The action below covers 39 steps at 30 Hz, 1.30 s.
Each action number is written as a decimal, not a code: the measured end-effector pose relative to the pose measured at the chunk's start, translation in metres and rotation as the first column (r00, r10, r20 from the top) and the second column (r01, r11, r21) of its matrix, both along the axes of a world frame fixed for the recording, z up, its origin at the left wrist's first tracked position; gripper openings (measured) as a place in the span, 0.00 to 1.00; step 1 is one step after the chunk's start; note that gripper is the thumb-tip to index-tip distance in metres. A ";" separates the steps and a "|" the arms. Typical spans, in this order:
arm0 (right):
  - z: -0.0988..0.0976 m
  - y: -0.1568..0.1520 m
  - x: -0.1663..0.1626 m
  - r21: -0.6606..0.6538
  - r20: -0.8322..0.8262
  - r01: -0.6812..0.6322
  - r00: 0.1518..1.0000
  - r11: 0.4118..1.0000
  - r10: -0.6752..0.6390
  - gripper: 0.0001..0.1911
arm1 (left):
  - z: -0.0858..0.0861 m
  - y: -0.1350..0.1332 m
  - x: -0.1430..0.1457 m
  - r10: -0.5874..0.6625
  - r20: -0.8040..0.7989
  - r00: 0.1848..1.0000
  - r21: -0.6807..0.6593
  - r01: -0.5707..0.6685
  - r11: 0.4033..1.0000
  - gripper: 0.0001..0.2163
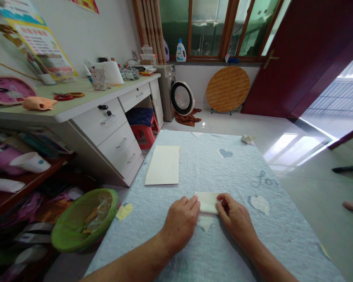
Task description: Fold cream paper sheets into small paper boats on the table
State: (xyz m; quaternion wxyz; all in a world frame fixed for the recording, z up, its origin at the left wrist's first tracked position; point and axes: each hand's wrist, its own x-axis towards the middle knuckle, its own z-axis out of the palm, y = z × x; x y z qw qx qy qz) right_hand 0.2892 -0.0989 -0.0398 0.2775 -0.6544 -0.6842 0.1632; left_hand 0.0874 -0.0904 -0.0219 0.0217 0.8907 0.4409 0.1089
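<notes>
On the cloth-covered table lies a small piece of pale paper, folded along its near edge. My left hand is closed on its left end, fingers curled with the tips pressed to the paper. At the opposite end my right hand pinches the paper between thumb and fingers. Beyond my left hand rests a pad of lined cream paper, flat on the cloth. A small folded paper shape sits at the far right corner.
Left of the table, a green basket holds plastic wrapping. A white desk stands behind it, bearing scissors and a pink clock. A red stool, an open washing machine and a round wooden tabletop are farther off.
</notes>
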 end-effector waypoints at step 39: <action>0.012 -0.015 -0.015 0.040 0.216 -0.453 0.874 0.891 0.435 0.08 | 0.003 -0.016 -0.001 -0.076 -0.128 0.989 -0.198 0.050 0.979 0.29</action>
